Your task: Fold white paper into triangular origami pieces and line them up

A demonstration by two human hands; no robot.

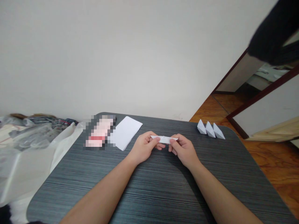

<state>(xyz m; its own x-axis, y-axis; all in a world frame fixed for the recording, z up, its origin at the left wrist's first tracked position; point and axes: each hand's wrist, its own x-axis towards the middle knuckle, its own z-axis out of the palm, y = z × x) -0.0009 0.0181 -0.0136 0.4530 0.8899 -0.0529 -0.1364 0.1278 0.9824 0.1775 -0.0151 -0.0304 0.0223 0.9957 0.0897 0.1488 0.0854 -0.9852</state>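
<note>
Both my hands hold a small folded strip of white paper (164,139) just above the dark striped table (149,186). My left hand (142,147) pinches its left end with thumb and fingers closed. My right hand (183,149) pinches the right end the same way. A stack of flat white paper sheets (126,132) lies to the left of my hands. Three finished folded paper shapes (210,129) stand in a row at the table's far right corner.
A blurred-out pink and white object (100,132) lies beside the paper stack. Plastic bags and clothes (30,137) are piled left of the table. A wooden floor (275,161) and a doorway lie to the right, with a white wall behind.
</note>
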